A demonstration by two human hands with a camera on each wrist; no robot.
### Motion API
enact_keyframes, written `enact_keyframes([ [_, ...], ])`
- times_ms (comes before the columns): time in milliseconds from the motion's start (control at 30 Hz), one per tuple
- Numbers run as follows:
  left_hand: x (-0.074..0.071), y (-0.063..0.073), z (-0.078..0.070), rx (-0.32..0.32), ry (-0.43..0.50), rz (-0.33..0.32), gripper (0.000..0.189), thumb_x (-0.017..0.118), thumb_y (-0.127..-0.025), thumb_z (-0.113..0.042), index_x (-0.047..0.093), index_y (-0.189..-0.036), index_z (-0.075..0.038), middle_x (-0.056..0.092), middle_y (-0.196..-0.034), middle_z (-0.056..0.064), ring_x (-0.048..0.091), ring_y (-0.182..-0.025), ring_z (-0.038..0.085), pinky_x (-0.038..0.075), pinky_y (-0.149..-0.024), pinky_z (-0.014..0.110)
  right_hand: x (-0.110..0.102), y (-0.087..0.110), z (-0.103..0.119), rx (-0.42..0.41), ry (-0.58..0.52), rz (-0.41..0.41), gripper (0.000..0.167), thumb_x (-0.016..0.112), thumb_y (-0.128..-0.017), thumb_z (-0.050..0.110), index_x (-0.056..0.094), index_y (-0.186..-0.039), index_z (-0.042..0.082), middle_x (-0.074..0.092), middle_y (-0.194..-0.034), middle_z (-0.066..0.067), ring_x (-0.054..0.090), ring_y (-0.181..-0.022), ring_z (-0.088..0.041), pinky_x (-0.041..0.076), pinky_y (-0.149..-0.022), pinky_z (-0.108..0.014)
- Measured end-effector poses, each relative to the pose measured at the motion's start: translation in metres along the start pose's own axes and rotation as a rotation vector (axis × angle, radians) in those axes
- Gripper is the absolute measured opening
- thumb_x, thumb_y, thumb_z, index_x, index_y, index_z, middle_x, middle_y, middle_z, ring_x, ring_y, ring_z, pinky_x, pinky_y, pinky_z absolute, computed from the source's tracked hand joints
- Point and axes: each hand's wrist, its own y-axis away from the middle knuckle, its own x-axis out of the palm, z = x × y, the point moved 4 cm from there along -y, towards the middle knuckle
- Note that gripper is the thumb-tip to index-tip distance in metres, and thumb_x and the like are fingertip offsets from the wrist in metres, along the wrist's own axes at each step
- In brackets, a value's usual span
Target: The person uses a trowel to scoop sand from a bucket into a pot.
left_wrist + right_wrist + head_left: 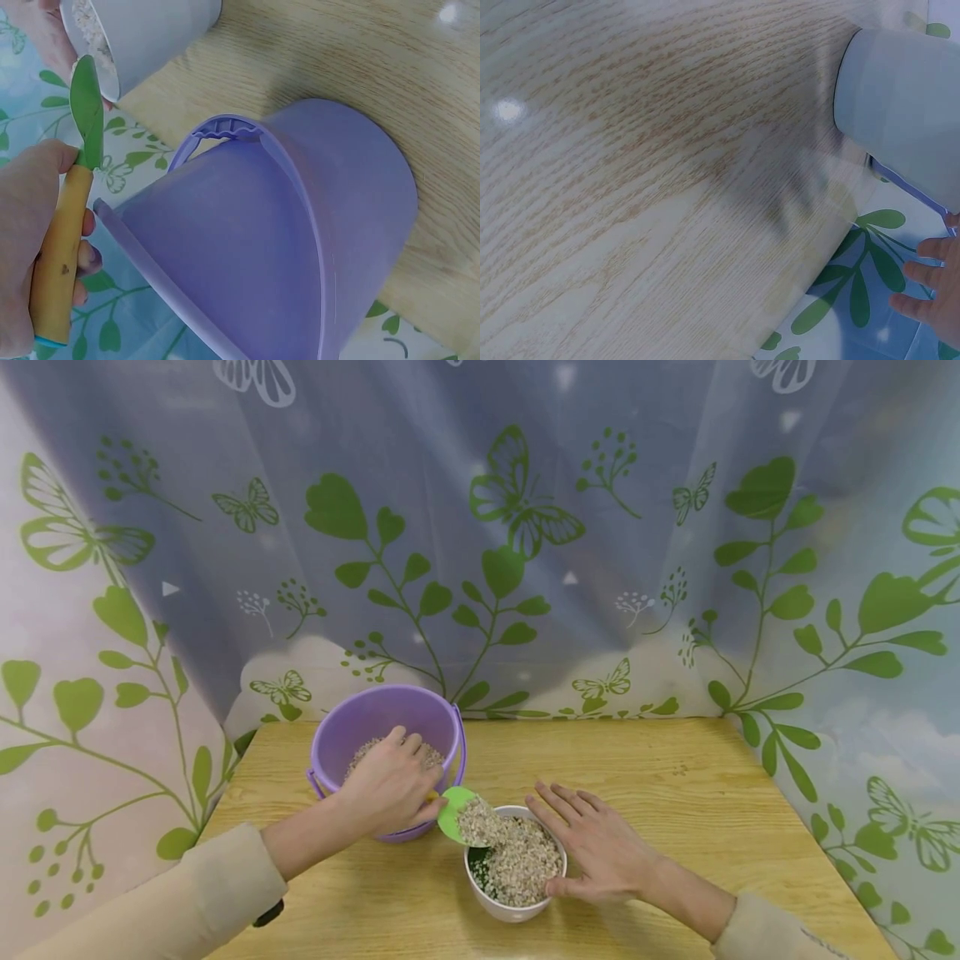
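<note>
My left hand (386, 785) grips the yellow handle (61, 255) of a small trowel with a green blade (452, 814). Pale grainy flakes lie on the blade, which tilts over the left rim of a white bowl (504, 912). More flakes (522, 864) heap up in that bowl, with a dark green patch showing at its left inside. At the bowl's right side is my right hand (603, 852), its fingers straight and its thumb at the rim. The left wrist passes in front of a purple bucket (408, 708), where similar flakes cover the bottom.
The bucket's purple handle (225, 126) hangs down its side. Everything stands on a wood-grain table (637, 768). Behind and beside the table hangs a curtain (450, 552) printed with green leaves and butterflies.
</note>
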Motion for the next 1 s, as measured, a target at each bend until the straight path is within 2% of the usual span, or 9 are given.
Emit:
enact_keyframes([
  [500, -0.005, 0.001, 0.000, 0.019, -0.023, 0.004, 0.047, 0.054, -0.098, -0.062, 0.070, -0.087, -0.020, 0.069, -0.078, 0.001, 0.059, -0.076, 0.019, 0.045, -0.077, 0.035, -0.002, 0.000, 0.001, 0.006, -0.012, 0.006, 0.110, 0.024, -0.092, 0.091, 0.030, -0.166, 0.010, 0.035, -0.171, -0.018, 0.048, -0.151, -0.040, 0.049, -0.113, -0.058],
  [667, -0.007, 0.001, -0.001, 0.022, -0.035, 0.011, 0.047, 0.054, -0.098, -0.063, 0.072, -0.088, -0.020, 0.067, -0.075, 0.001, 0.056, -0.073, 0.018, 0.043, -0.075, 0.034, -0.002, 0.000, 0.001, 0.005, -0.006, -0.001, 0.110, 0.021, -0.092, 0.092, 0.029, -0.166, 0.010, 0.036, -0.171, -0.018, 0.048, -0.151, -0.039, 0.049, -0.112, -0.057],
  [867, -0.010, 0.001, 0.001, 0.023, -0.044, -0.008, 0.047, 0.056, -0.097, -0.063, 0.069, -0.082, -0.020, 0.066, -0.073, 0.000, 0.053, -0.071, 0.018, 0.041, -0.073, 0.033, -0.002, -0.001, 0.001, 0.006, -0.003, -0.001, 0.111, 0.017, -0.092, 0.092, 0.027, -0.167, 0.011, 0.035, -0.171, -0.018, 0.047, -0.151, -0.039, 0.049, -0.113, -0.057],
  [1000, -0.011, 0.000, 0.001, 0.026, -0.051, -0.011, 0.048, 0.056, -0.097, -0.063, 0.067, -0.079, -0.020, 0.065, -0.073, 0.000, 0.053, -0.070, 0.018, 0.040, -0.073, 0.033, -0.002, -0.001, 0.001, 0.007, -0.002, 0.006, 0.110, 0.021, -0.092, 0.091, 0.026, -0.167, 0.011, 0.034, -0.171, -0.018, 0.047, -0.151, -0.039, 0.049, -0.113, -0.057],
])
